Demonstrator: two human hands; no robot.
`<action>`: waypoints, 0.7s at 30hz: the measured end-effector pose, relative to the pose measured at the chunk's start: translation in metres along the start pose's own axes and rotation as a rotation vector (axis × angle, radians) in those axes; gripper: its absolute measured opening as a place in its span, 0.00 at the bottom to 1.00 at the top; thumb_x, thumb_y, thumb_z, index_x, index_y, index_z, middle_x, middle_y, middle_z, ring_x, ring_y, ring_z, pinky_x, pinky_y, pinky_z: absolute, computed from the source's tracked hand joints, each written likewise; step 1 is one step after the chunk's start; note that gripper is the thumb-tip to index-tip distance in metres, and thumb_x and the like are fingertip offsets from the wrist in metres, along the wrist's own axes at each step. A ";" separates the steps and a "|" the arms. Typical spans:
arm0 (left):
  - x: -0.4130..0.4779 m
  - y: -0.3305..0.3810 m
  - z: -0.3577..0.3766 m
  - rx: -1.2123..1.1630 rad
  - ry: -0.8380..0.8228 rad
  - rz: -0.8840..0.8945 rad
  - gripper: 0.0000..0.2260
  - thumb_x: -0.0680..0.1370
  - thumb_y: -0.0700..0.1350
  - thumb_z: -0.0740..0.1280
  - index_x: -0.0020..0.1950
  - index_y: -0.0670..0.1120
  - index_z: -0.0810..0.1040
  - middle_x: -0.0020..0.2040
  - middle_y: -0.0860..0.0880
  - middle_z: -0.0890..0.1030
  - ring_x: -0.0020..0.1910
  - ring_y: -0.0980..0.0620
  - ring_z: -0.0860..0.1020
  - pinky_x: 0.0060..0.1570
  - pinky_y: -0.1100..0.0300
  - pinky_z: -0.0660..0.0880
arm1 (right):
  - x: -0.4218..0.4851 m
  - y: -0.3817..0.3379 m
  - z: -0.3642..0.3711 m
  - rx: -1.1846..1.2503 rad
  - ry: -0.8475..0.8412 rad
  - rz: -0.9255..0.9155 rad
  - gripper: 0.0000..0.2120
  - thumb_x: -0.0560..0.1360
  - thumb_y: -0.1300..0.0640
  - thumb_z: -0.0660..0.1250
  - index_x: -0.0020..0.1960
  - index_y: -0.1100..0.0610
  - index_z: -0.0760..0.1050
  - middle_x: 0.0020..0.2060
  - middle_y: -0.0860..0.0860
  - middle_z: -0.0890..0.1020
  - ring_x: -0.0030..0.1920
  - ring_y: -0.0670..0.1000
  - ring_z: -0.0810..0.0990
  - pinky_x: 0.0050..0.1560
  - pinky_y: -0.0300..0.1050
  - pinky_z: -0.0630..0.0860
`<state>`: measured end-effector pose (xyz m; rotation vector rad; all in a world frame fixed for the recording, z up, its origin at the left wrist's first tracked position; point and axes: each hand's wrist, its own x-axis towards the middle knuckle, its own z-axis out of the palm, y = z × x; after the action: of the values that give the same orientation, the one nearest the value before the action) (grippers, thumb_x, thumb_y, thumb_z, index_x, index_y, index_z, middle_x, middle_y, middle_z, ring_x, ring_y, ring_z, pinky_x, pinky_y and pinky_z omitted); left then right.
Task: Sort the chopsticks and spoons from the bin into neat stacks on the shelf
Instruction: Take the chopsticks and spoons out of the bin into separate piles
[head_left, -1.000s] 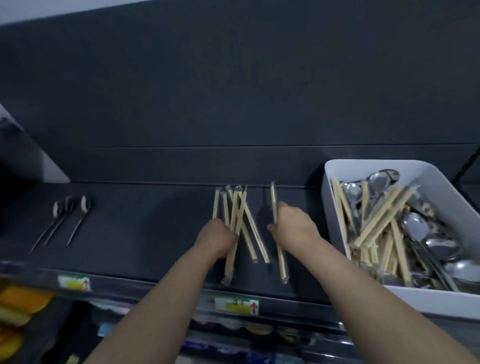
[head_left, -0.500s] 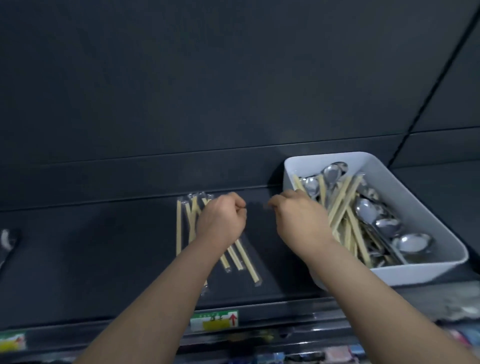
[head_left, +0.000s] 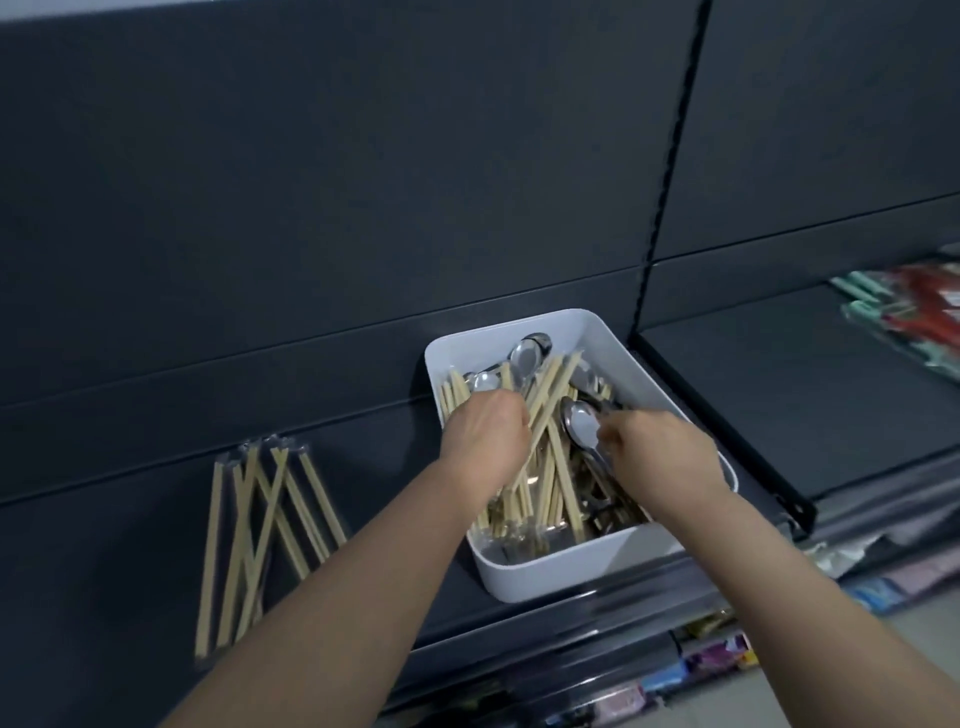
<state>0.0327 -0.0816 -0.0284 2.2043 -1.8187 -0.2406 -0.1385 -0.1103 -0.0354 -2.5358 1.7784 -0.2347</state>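
Inside the white bin (head_left: 571, 569), the right grip (head_left: 662, 454) curls its thumb and fingertips onto a steel spoon (head_left: 581, 428) at the edge of the bowl, pinching it. Just beside it, the left grip (head_left: 485, 441) is knuckles-up with its fingers curled down into the binned chopsticks (head_left: 553, 387). Its fingertips are hidden, so I cannot tell whether it grasps any. More spoons (head_left: 527, 356) lie toward the bin's far end, mixed among the sticks. The bin sits on the dark shelf (head_left: 130, 545), near its right end. Left of the bin and apart from it, the shelf chopsticks (head_left: 249, 525) lie criss-crossed in clear wrappers. Blurred packets (head_left: 919, 312) rest on the neighbouring shelf section to the right.
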 end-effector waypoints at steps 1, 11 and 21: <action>0.007 0.004 0.006 0.022 -0.020 -0.031 0.08 0.74 0.37 0.61 0.37 0.43 0.77 0.39 0.46 0.79 0.45 0.43 0.80 0.39 0.53 0.75 | 0.001 0.004 0.000 0.016 -0.008 -0.003 0.11 0.74 0.60 0.60 0.49 0.49 0.79 0.44 0.49 0.81 0.45 0.56 0.80 0.36 0.42 0.70; 0.031 0.012 -0.002 -0.050 -0.105 -0.286 0.10 0.72 0.43 0.65 0.31 0.45 0.68 0.31 0.48 0.71 0.34 0.45 0.73 0.29 0.60 0.64 | 0.029 -0.015 0.000 0.279 -0.204 -0.061 0.08 0.74 0.50 0.65 0.50 0.51 0.78 0.48 0.51 0.82 0.51 0.56 0.80 0.45 0.45 0.76; 0.028 0.007 0.001 -0.123 -0.122 -0.270 0.14 0.73 0.41 0.62 0.27 0.45 0.66 0.30 0.46 0.71 0.31 0.45 0.72 0.32 0.61 0.66 | 0.037 -0.009 -0.010 0.392 -0.299 0.045 0.20 0.71 0.55 0.69 0.61 0.53 0.70 0.43 0.46 0.79 0.51 0.53 0.80 0.43 0.42 0.72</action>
<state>0.0311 -0.1104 -0.0262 2.3877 -1.5114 -0.5374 -0.1194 -0.1415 -0.0204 -2.1272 1.5045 -0.1710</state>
